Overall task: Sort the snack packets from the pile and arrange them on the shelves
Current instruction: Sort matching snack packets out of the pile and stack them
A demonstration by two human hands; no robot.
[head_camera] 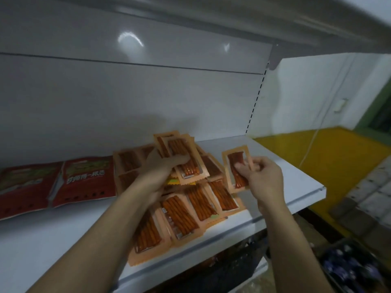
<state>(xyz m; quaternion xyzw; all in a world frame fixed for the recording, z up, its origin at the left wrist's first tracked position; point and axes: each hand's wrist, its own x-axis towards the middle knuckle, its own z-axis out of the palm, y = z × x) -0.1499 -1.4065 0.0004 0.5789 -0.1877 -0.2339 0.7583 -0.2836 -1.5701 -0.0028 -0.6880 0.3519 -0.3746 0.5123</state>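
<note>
**Shelf** (53, 240): white metal, one level of a store rack, seen from above and in front. Its front lip runs from lower left to the right corner.

**Pile of orange packets** (190, 210): flat sachets with zigzag edges and clear windows showing reddish-orange sticks. They lie overlapping on the middle of the shelf, spread from near the back panel toward the front lip, several tilted across one another.

**Left hand** (160, 169): reaches in over the pile, fingers and thumb curled round a bundle of packets (184, 157) of the same orange kind. The bundle is fanned and lifted, top ends toward the back panel. The count in the bundle cannot be told.

**Right hand** (264, 178): at the right of the pile, above the shelf, pinching a single packet (237, 168) between thumb and fingers. This packet stands roughly upright, window toward the camera, near the bundle but apart from it.

**Yellow-green packet** (174, 182): only an edge shows, under the bundle, within the pile.

**Red bags** (82, 180): two larger snack bags with white lettering, lying flat side by side at the left of the shelf. The right one is just beside the pile.

**Back panel** (127, 92): pale grey, glossy, with a slotted upright (257, 98) at its right end.

**Upper shelf** (232, 15): overhead, blurred.

**Crate** (351, 269): lower right, below the shelf, holding dark purple items too blurred to identify.
</note>
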